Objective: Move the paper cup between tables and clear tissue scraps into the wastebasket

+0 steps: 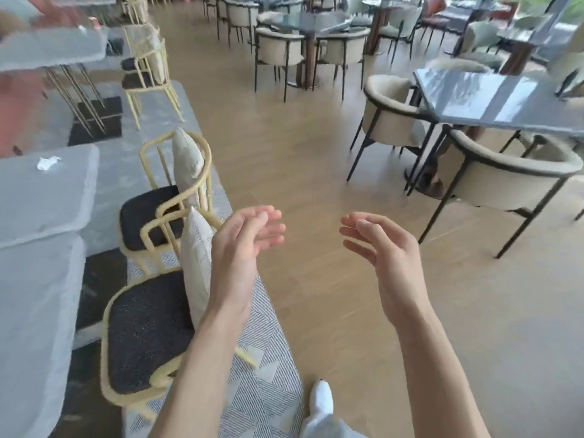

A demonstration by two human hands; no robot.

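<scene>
Tissue scrap (48,162) on left grey table (47,197), well apart from both empty, loose-fingered grips (left hand (243,248), right hand (385,251)).

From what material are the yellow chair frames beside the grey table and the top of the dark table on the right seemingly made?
The yellow chair frames look like bamboo or rattan, or metal shaped to imitate it: thin bent rods with knobby joints and a matte pale finish. The dark table top looks like polished stone or glass: it reflects bright light in glossy streaks. Blur leaves both uncertain.

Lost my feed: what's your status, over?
Left hand and right hand open, empty. Tissue scrap on grey table, left. Yellow chairs beside it. No cup or wastebasket seen.
</scene>
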